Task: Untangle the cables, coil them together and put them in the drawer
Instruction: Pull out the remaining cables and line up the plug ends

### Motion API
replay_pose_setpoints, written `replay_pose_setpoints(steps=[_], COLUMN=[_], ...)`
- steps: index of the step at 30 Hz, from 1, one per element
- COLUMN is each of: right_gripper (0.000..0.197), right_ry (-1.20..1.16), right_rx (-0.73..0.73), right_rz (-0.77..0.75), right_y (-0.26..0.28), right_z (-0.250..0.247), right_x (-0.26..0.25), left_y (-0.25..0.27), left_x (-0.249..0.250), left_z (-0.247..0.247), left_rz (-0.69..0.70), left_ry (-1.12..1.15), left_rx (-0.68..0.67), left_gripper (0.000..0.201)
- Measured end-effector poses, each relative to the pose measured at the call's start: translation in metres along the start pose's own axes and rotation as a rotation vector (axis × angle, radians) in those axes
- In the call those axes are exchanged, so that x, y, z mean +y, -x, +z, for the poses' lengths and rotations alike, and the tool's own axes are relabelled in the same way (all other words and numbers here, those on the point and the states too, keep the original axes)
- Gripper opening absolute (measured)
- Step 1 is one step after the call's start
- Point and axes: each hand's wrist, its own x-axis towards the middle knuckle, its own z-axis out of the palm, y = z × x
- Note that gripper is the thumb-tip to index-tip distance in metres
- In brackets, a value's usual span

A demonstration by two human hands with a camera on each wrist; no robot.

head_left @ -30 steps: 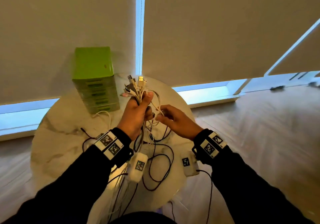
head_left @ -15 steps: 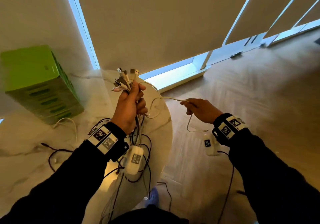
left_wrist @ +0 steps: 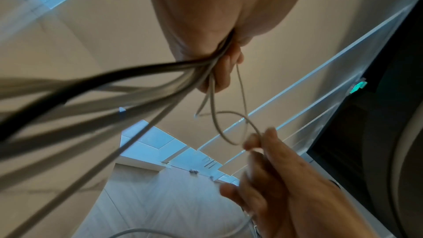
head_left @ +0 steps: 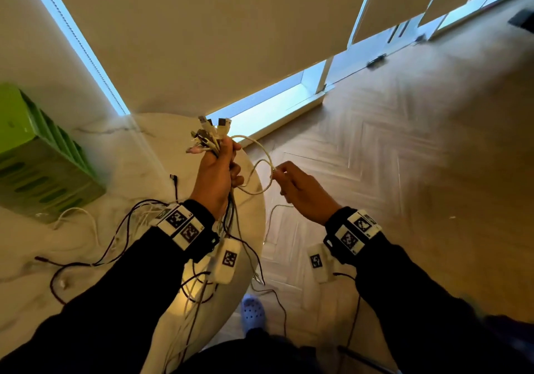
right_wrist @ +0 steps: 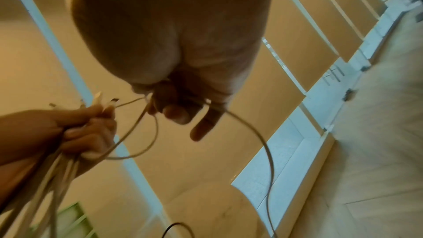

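My left hand [head_left: 221, 168] grips a bundle of cables [head_left: 209, 138] just below their plugs, which stick up above the fist; in the left wrist view the strands [left_wrist: 137, 86] stream from the fist [left_wrist: 219, 55]. One white cable [head_left: 264, 157] loops out of the bundle to my right hand [head_left: 291, 183], which pinches it between thumb and fingers. In the right wrist view that cable [right_wrist: 258, 133] runs through the pinching fingers [right_wrist: 176, 111] and hangs down. Loose black and white cable tails [head_left: 115, 229] trail over the round marble table [head_left: 86, 148]. A green drawer unit [head_left: 37, 160] stands at the table's left.
The table's right edge [head_left: 264, 223] lies below my hands, with wooden floor [head_left: 404, 157] to its right. Window blinds [head_left: 202, 27] fill the wall behind. A blue shoe [head_left: 252, 311] shows on the floor by the table. Cable ends [head_left: 277, 295] hang off the table edge.
The view has swung right and the drawer unit has slid to the left edge. My right hand drew one white cable out to the right, then came back closer, leaving a loop.
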Motion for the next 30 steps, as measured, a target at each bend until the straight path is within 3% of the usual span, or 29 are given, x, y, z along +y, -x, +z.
replay_pose_setpoints(steps=[3, 6, 9, 11, 12, 15, 18, 25, 28, 30], right_gripper=[0.026, 0.025, 0.025, 0.015, 0.017, 0.053, 0.058, 0.036, 0.036, 0.035], right_ry=[-0.017, -0.010, 0.209, 0.294, 0.303, 0.181, 0.072, -0.018, -0.019, 0.143], right_rx=[0.202, 0.234, 0.018, -0.115, -0.121, -0.099, -0.149, 0.116, 0.177, 0.025], right_rz=[0.006, 0.048, 0.177, 0.216, 0.185, 0.054, 0.072, 0.064, 0.220, 0.411], right_y=[0.004, 0.010, 0.014, 0.014, 0.012, 0.007, 0.003, 0.011, 0.020, 0.026], right_z=[-0.026, -0.050, -0.056, -0.044, -0.037, -0.012, 0.007, -0.018, -0.040, -0.050], right_x=[0.025, 0.057, 0.094, 0.104, 0.103, 0.073, 0.046, 0.066, 0.094, 0.119], left_y=[-0.011, -0.018, -0.019, -0.013, -0.011, -0.004, -0.003, -0.012, -0.017, -0.020], left_x=[-0.003, -0.005, -0.012, -0.017, -0.020, -0.029, -0.030, -0.025, -0.022, -0.019], left_z=[0.001, 0.000, 0.008, 0.019, 0.025, 0.043, 0.050, 0.034, 0.028, 0.027], left_rz=[0.009, -0.011, -0.035, -0.045, -0.050, -0.064, -0.069, -0.062, -0.059, -0.056], left_ry=[0.043, 0.090, 0.150, 0.143, 0.128, 0.103, 0.084, 0.054, 0.053, 0.051], left_rx=[0.056, 0.133, 0.094, 0.041, 0.023, -0.007, -0.036, -0.044, -0.016, -0.020], left_gripper=[0.031, 0.030, 0.031, 0.030, 0.030, 0.029, 0.029, 0.033, 0.034, 0.035])
